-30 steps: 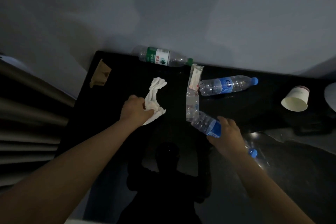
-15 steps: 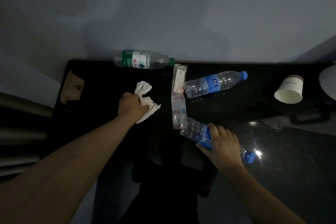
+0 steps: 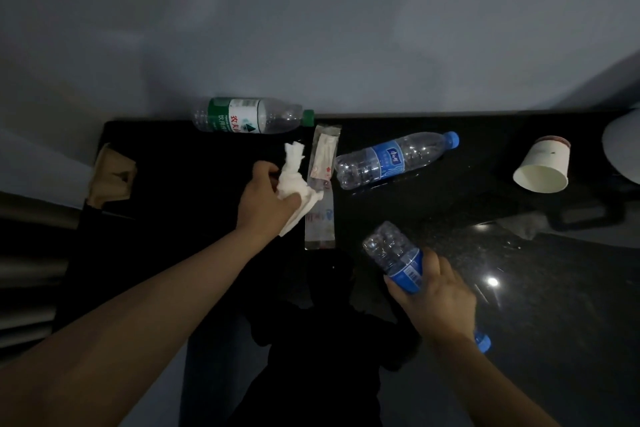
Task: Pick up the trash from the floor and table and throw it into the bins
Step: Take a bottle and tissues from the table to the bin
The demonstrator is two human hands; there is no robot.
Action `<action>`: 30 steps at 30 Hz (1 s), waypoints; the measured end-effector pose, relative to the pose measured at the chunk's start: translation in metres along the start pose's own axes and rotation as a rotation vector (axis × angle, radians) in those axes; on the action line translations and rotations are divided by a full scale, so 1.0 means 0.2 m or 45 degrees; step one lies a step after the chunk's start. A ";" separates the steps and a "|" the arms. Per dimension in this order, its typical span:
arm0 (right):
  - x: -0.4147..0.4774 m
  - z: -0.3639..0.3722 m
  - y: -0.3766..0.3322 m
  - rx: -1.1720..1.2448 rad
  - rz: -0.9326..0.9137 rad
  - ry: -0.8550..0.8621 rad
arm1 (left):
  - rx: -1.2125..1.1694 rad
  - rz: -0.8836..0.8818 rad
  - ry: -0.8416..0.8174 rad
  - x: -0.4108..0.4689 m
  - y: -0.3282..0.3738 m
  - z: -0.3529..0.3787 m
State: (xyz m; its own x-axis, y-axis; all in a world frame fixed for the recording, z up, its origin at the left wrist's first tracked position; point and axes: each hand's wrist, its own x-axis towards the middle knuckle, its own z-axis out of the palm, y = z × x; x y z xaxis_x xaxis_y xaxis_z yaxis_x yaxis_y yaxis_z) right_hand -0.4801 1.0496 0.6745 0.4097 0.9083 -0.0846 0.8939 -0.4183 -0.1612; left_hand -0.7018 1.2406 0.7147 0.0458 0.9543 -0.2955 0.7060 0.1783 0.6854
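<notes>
My left hand [image 3: 266,199] grips a crumpled white tissue [image 3: 293,177] over the black table [image 3: 194,184]. My right hand [image 3: 438,298] holds a clear bottle with a blue label [image 3: 394,255] by its middle, base pointing away from me, its blue cap showing below my wrist. A long clear wrapper [image 3: 322,191] lies just right of the tissue. Another blue-label bottle [image 3: 391,159] lies on its side beyond it. A green-label bottle [image 3: 252,120] lies at the table's far edge by the wall.
A white paper cup [image 3: 543,165] lies tipped over at the right. A brown cardboard scrap [image 3: 112,177] sits at the table's left end. A white rounded object [image 3: 623,149] shows at the right edge. The wall rises right behind the table.
My left hand has carried the tissue right, up against the wrapper. My right hand has lifted its bottle off the table and drawn it away from the wrapper.
</notes>
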 end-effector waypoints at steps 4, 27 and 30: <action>0.00 0.00 0.01 0.000 -0.002 -0.009 | 0.104 -0.021 -0.150 -0.01 0.08 0.12; 0.00 -0.02 -0.03 0.013 0.052 -0.081 | 0.289 -0.217 -0.194 -0.02 0.01 0.19; 0.00 -0.04 -0.06 0.013 0.070 -0.085 | 0.226 -0.248 -0.218 -0.07 -0.08 0.09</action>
State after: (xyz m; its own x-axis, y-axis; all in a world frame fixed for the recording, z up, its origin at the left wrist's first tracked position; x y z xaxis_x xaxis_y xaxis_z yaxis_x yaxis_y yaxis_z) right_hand -0.4886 1.0548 0.6843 0.4448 0.8813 -0.1593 0.8683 -0.4680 -0.1642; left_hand -0.7000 1.2198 0.6959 0.0051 0.8492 -0.5280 0.8246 0.2951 0.4826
